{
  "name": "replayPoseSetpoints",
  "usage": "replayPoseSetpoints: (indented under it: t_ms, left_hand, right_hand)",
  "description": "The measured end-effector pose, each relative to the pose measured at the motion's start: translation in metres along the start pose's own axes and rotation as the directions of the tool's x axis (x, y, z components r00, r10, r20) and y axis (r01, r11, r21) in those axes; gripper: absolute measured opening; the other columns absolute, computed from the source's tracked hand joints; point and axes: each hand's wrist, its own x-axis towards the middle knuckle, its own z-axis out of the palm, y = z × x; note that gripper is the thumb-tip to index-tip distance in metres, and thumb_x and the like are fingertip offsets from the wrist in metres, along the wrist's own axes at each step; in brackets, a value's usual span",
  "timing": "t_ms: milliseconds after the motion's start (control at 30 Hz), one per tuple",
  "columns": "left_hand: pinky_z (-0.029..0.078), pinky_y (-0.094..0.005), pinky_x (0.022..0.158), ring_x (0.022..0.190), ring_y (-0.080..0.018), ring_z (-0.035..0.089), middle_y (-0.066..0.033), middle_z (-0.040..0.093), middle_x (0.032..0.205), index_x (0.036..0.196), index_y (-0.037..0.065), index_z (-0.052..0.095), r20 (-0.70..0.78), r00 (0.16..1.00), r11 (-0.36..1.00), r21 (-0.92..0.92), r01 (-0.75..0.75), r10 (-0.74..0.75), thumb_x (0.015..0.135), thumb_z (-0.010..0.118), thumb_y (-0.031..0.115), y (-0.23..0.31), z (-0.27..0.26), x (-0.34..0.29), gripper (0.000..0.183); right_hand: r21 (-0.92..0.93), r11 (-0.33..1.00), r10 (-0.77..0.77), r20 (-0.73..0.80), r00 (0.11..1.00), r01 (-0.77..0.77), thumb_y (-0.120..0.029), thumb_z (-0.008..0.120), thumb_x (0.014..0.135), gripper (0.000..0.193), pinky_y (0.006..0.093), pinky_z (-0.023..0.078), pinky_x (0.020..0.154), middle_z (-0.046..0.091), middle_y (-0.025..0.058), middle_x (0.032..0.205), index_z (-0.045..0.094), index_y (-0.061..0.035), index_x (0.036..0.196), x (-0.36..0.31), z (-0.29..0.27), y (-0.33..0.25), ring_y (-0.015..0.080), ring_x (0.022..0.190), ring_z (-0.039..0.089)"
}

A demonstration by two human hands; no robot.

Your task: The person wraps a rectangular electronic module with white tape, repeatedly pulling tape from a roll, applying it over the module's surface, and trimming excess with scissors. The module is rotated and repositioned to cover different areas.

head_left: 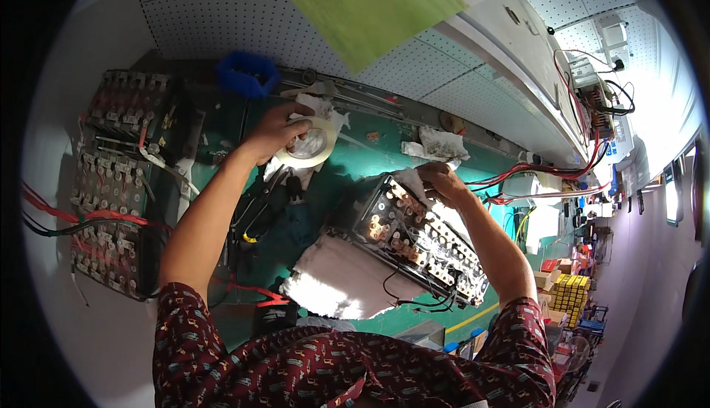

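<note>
My left hand (281, 133) grips a wide roll of pale tape (324, 147), fingers over its near-left rim, above white crumpled paper at the back of the green bench. My right hand (441, 184) is closed at the far edge of an opened battery pack (421, 238), beside a piece of white padding (408, 179); what its fingers hold, if anything, is hidden. The pack has copper and silver terminals on top and black wires at its near side. It stands tilted in view, partly on a pale cloth (355, 275).
More battery modules (118, 186) with red and black cables stand at the left. Pliers (255, 219) and a dark teal power tool (297, 219) lie mid-bench. A blue bin (248, 75) sits at the back; a red clamp (272, 297) lies near me. Red cables (532, 171) cross at right.
</note>
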Motion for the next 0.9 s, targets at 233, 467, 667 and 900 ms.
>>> replayPoseSetpoints:
  t_ms: [233, 467, 667, 900]
  left_hand:
    - [0.042, -0.0243, 0.05, 0.059, -0.0055, 0.049, -0.0013, 0.06, 0.082, 0.128, 0.007, 0.063, 0.059, 0.997, 0.998, -0.037, 0.049, -0.047, 0.097, 0.069, 0.016, 0.003, 0.006, 0.018, 0.033]
    - [0.045, -0.0256, 0.046, 0.055, -0.0068, 0.05, -0.0021, 0.06, 0.081, 0.128, 0.008, 0.062, 0.063, 0.992, 0.993, -0.052, 0.108, -0.105, 0.096, 0.07, 0.019, 0.002, -0.007, 0.023, 0.035]
    - [0.043, -0.0247, 0.045, 0.053, -0.0055, 0.049, -0.001, 0.059, 0.078, 0.126, 0.007, 0.062, 0.108, 0.978, 0.984, 0.011, 0.179, -0.179, 0.099, 0.067, 0.017, 0.008, -0.028, -0.018, 0.029]
    - [0.044, -0.0203, 0.048, 0.051, -0.0026, 0.047, 0.0013, 0.058, 0.076, 0.126, 0.009, 0.069, 0.166, 0.96, 0.969, -0.059, 0.239, -0.227, 0.103, 0.063, 0.017, -0.014, -0.027, -0.065, 0.025]
  right_hand:
    - [0.349, 0.936, 0.037, -0.004, 0.999, -0.033, -0.009, 0.064, 0.096, 0.019, 0.0268, 0.061, 0.073, 0.071, 0.0095, 0.1, 0.068, 0.0025, 0.111, 0.001, -0.017, 0.026, 0.0182, 0.081, 0.07]
    - [0.191, 0.977, 0.091, 0.045, 0.995, -0.098, -0.011, 0.067, 0.095, 0.011, 0.0287, 0.043, 0.052, 0.063, 0.0026, 0.076, 0.068, -0.0003, 0.091, 0.006, -0.007, 0.015, 0.0105, 0.061, 0.057]
    - [-0.356, 0.931, -0.055, 0.091, 0.994, 0.084, -0.024, 0.066, 0.091, 0.022, 0.0314, 0.043, 0.059, 0.061, 0.0001, 0.075, 0.069, -0.0021, 0.089, 0.023, 0.002, 0.017, 0.0106, 0.068, 0.052]
    - [-0.46, 0.848, -0.255, 0.082, 0.964, 0.263, -0.019, 0.062, 0.098, 0.023, 0.0318, 0.05, 0.07, 0.067, 0.003, 0.09, 0.072, -0.0014, 0.109, 0.0, 0.015, 0.007, 0.0099, 0.081, 0.058]
